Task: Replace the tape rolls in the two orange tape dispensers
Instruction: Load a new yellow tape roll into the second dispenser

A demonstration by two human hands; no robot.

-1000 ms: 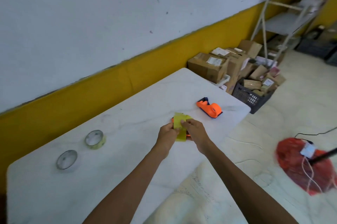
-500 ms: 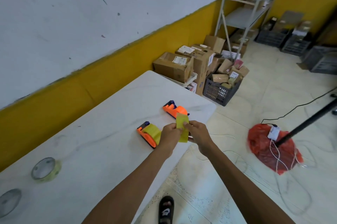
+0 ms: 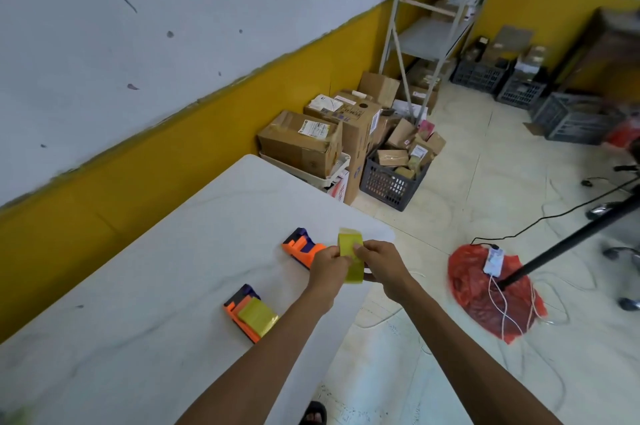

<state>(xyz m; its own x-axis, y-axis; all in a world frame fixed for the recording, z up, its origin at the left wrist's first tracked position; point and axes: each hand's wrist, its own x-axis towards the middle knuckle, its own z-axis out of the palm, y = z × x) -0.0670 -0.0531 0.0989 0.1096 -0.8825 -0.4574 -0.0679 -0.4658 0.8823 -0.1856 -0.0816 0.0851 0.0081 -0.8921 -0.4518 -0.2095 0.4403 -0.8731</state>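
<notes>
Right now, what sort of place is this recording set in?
Probably a packing or stockroom: labelled cardboard boxes piled against the wall, a crate of small parcels, a metal shelving rack, and orange tape dispensers on the white table.

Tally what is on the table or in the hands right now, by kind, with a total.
Orange tape dispensers: 2, the near one and the far one
Yellow tape strip: 1, pinched between the left hand and the right hand
Total: 3
</notes>
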